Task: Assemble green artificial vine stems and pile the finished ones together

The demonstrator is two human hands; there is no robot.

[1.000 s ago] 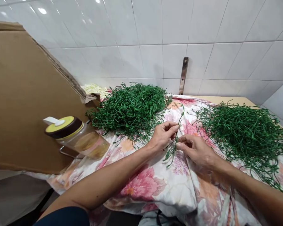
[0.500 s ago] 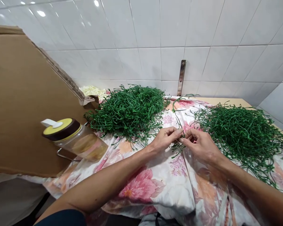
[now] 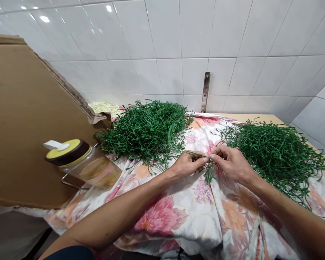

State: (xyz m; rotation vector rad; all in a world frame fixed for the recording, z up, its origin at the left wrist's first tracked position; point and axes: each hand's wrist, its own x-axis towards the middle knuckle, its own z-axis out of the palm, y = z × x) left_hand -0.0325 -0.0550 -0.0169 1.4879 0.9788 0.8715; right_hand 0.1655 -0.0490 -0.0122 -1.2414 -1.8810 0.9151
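Note:
My left hand [image 3: 191, 162] and my right hand [image 3: 229, 162] meet over the middle of the flowered cloth [image 3: 162, 220], thumbs and fingertips pinched close together. Between them is a thin, branched green artificial stem [image 3: 209, 174]. Its forked, bud-tipped ends hang below the fingertips, and another part runs leftward over my left fingers. The exact point of grip is hidden by the fingers. A heaped pile of similar green stems [image 3: 148, 128] lies beyond my left hand. A second pile of green stems [image 3: 276, 155] spreads to the right of my right hand.
At the left stands a large cardboard sheet or box [image 3: 29, 126], with a yellow-lidded bottle [image 3: 89, 166] leaning in front of it. Small whitish pieces [image 3: 104, 107] lie behind the left pile. A metal bracket [image 3: 206, 92] is fixed on the tiled wall [image 3: 157, 36].
The stem stood upright beyond my fingers before; now it has swung down to the left over my left hand. The forked ends below my fingers hang more bunched. The view shifted slightly.

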